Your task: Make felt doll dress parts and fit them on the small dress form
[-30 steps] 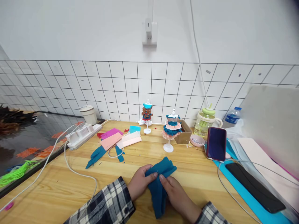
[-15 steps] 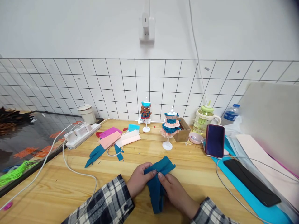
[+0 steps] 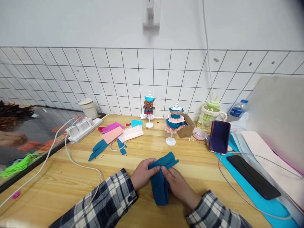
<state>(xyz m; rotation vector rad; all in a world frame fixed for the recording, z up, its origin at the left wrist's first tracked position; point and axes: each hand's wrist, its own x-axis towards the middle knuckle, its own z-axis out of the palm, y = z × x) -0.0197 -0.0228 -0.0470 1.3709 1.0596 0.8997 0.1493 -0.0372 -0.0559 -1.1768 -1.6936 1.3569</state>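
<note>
Above the near part of the wooden table, my left hand (image 3: 144, 172) pinches a folded strip of teal crepe paper (image 3: 159, 188) between thumb and fingers. My right hand (image 3: 178, 183) grips the same strip from the other side, its thumb tip close to my left thumb. Between the two thumbs shows a thin dark sliver like a needle (image 3: 160, 164), too small to make out surely. One end of the strip points up to the right; a folded length hangs below my hands. Fingers behind the paper are hidden.
Two small dress stands, one in brown and blue (image 3: 149, 106), one in teal and pink ruffles (image 3: 174, 122), stand ahead. Paper pieces (image 3: 112, 135) lie left, near a power strip (image 3: 83, 130). A phone (image 3: 218, 136) and cup (image 3: 210, 115) stand right. Another person's hand (image 3: 13, 138) shows far left.
My view has tilted down a little. My hands keep their pinch on the teal paper, and its hanging part has shifted slightly. Another person's hand has appeared at the far left.
</note>
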